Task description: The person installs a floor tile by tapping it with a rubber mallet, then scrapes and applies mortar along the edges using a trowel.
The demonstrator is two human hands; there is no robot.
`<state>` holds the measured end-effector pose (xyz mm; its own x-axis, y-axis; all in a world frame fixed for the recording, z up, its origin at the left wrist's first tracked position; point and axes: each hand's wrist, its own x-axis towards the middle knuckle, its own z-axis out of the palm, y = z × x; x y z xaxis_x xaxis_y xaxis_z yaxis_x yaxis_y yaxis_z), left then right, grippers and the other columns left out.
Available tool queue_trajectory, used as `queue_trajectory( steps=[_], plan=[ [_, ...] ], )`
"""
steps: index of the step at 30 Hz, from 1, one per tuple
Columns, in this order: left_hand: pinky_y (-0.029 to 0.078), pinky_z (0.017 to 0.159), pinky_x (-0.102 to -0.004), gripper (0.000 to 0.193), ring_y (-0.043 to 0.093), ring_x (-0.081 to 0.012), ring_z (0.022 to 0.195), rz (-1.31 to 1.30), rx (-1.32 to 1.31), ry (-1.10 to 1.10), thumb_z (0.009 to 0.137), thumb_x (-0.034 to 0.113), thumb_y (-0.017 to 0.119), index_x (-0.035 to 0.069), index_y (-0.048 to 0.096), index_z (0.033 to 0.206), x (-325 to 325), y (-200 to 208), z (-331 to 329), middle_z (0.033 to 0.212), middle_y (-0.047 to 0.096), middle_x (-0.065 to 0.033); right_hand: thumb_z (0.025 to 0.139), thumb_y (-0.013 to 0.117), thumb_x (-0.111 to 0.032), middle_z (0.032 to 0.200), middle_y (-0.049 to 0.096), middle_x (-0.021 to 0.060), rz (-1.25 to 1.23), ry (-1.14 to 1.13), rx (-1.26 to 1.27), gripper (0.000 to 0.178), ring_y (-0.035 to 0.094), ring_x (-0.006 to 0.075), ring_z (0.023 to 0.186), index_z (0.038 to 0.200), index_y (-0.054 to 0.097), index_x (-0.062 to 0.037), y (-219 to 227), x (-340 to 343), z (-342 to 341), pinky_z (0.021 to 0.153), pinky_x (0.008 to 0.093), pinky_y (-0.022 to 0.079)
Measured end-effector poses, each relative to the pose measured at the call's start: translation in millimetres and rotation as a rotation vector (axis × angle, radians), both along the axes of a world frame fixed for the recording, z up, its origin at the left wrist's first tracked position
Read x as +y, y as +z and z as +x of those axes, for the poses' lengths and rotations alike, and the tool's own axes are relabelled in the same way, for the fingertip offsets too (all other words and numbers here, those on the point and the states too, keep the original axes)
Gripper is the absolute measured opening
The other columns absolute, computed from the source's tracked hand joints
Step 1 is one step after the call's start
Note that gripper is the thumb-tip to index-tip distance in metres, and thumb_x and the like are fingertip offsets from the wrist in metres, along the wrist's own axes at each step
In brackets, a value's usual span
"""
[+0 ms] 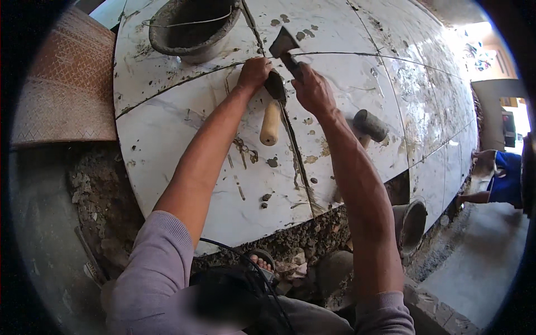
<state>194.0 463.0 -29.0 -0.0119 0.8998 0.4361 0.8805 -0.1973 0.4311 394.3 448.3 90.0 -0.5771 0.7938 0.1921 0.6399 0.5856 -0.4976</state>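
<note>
My right hand (316,94) grips a scraper (285,42) with a flat, dark, wide blade, which points away from me over the white tiles. To its left, my left hand (255,74) has its fingers curled at the dark blade of a trowel (270,124). The trowel's pale wooden handle points toward me, above a dark tile joint. My fingers partly hide where they meet the blade. Right of my right forearm lies a mallet (370,125) with a dark, round head; my arm covers part of its handle.
A mortar-smeared bucket (195,33) with a wire handle stands at the far left on the marbled tiles (184,125). Another dark bucket (412,229) lies by the near right edge. Rubble (296,245) borders the tiles near my foot. Another person (502,176) is at the right.
</note>
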Motion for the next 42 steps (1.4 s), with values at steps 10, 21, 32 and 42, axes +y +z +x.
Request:
queue_trajectory(
  steps=[10, 21, 32, 42],
  plan=[
    [0.049, 0.069, -0.0446, 0.026, 0.063, -0.0362, 0.075, 0.004, -0.142, 0.025, 0.084, 0.025, 0.053, 0.003, 0.065, 0.076, -8, 6, 6, 0.077, 0.064, -0.0193, 0.083, 0.056, -0.015, 0.094, 0.063, 0.0235, -0.096, -0.037, -0.143, 0.021, 0.060, 0.0444, 0.089, 0.101, 0.050, -0.0064, -15, 1, -4, 0.074, 0.0510, 0.048],
    [0.048, 0.068, -0.0458, 0.019, 0.062, -0.0359, 0.074, 0.022, -0.040, 0.028, 0.081, 0.021, 0.058, 0.004, 0.065, 0.076, -9, 10, 11, 0.075, 0.063, -0.0175, 0.082, 0.056, -0.014, 0.087, 0.064, 0.0243, -0.055, -0.066, -0.081, 0.020, 0.062, 0.0452, 0.085, 0.099, 0.049, -0.0054, -15, -3, -3, 0.071, 0.0526, 0.049],
    [0.048, 0.077, -0.0463, 0.036, 0.062, -0.0388, 0.084, -0.161, -0.112, 0.058, 0.084, 0.036, 0.059, 0.001, 0.067, 0.085, -8, 15, 10, 0.087, 0.065, -0.0205, 0.082, 0.055, -0.015, 0.089, 0.064, 0.0263, -0.046, -0.104, -0.062, 0.021, 0.063, 0.0440, 0.085, 0.099, 0.050, -0.0037, -14, -7, -7, 0.072, 0.0519, 0.049],
    [0.050, 0.067, -0.0463, 0.021, 0.063, -0.0382, 0.073, -0.038, -0.209, 0.085, 0.081, 0.021, 0.056, 0.004, 0.067, 0.078, -6, 6, 11, 0.075, 0.064, -0.0201, 0.085, 0.054, -0.019, 0.088, 0.064, 0.0260, -0.110, -0.109, -0.151, 0.022, 0.063, 0.0437, 0.085, 0.098, 0.051, -0.0024, -11, -9, -10, 0.071, 0.0503, 0.050]
  ],
)
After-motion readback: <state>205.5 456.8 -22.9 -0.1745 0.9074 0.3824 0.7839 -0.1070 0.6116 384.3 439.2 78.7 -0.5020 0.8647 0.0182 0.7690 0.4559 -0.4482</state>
